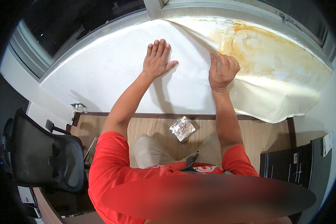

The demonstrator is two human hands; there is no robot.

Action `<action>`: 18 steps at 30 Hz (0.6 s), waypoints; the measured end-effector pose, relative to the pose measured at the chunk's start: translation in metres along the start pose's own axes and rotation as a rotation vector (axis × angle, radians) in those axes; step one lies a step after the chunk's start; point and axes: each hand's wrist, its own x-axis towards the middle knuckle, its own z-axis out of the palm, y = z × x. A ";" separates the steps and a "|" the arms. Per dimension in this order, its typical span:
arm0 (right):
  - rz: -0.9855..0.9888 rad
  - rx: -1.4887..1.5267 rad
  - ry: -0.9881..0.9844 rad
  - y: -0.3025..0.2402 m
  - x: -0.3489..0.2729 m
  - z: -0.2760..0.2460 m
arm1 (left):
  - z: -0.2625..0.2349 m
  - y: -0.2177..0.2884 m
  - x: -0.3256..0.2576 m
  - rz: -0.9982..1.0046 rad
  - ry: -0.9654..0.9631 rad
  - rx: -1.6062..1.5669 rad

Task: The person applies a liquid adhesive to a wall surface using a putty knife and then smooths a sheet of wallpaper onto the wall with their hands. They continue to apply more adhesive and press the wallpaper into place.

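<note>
White wallpaper (112, 74) covers the wall below the window on the left and middle. My left hand (156, 59) lies flat on it, fingers stretched and thumb out to the side. Farther right, my right hand (224, 71) is closed on the wallpaper's loose edge, which stands off the wall in a slanting fold up to the window frame. Right of that fold the bare wall (265, 52) shows yellow-brown stains and flaking patches. Below the stains, the loose wallpaper's cream backing (274, 99) hangs folded over toward the floor.
On the wood floor (250, 130) between my legs sits a foil-covered item (182, 129). A black mesh office chair (44, 149) stands at the left, near a wall socket (78, 106) with a white plug. Black drawers (287, 164) stand at the right. The window frame (153, 9) runs along the top.
</note>
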 end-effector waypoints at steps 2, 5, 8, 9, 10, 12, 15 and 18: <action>-0.012 0.024 -0.037 0.009 0.002 0.000 | 0.000 0.002 -0.001 -0.015 -0.034 0.008; 0.008 0.062 0.028 0.016 0.013 0.000 | -0.003 0.009 0.018 -0.030 0.090 -0.037; 0.027 0.101 0.070 0.020 0.018 0.008 | -0.006 0.015 0.030 -0.066 0.111 -0.038; 0.037 0.104 0.074 0.021 0.022 0.009 | -0.005 0.018 0.035 -0.065 0.128 -0.053; 0.053 0.114 0.075 0.019 0.022 0.011 | -0.004 0.018 0.038 -0.063 0.137 -0.062; 0.087 0.121 0.077 0.020 0.022 0.013 | -0.006 0.026 0.050 -0.068 0.142 -0.065; 0.143 0.123 0.074 0.022 0.025 0.019 | -0.008 0.035 0.067 -0.075 0.135 -0.027; 0.194 0.126 0.066 0.022 0.028 0.020 | -0.008 0.034 0.070 -0.072 0.142 -0.022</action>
